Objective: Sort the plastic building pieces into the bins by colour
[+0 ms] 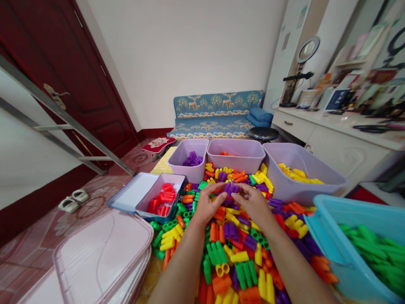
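Over the middle of a heap of plastic tube-shaped building pieces, my left hand and my right hand come together around a purple tube piece. Fingers of both hands are closed on it from either side. The heap mixes green, yellow, orange, red and purple pieces. Behind my hands stands a lilac bin with purple pieces, beside another lilac bin with a few orange pieces.
At right are a lilac bin of yellow pieces and a turquoise bin of green ones. A small box at left holds red pieces, its lid open. Pale lids lie at front left. A patterned sofa stands behind.
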Available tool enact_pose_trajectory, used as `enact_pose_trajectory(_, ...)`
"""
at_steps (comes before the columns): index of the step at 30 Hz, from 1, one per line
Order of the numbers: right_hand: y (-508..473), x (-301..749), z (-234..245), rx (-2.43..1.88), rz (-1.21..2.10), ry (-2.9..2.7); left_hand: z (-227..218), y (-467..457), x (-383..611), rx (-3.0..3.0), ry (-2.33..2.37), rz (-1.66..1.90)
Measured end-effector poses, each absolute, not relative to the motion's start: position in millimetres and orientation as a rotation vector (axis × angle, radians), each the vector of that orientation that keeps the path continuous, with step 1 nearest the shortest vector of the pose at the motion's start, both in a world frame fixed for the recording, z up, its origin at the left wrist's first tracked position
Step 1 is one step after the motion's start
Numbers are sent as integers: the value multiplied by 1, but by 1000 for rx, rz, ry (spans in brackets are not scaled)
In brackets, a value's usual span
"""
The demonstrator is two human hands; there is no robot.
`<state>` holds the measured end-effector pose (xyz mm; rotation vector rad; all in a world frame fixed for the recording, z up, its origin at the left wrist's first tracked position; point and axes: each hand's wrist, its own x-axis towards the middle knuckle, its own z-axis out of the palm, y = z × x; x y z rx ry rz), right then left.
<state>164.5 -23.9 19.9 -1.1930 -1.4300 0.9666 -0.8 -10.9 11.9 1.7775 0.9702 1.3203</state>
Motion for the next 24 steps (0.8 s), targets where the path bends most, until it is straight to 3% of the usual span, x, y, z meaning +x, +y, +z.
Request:
enact_pose_trajectory(11, -27, 170, 25, -1248, 1007, -1518, 5, -8, 4, 1660, 943, 1297)
enact_pose_trajectory(18, -23, 176, 22, -1267, 873, -1515, 37, -12, -7, 2136, 1097, 1385)
enact_pose_trajectory(21, -19, 179, 17, -1278, 880, -1502, 59, -19, -12, 2277, 1077, 1625)
enact_pose_trajectory(24, -18, 180, 14, -1275, 920, -1485, 76, -31, -16, 2301, 1118, 2096)
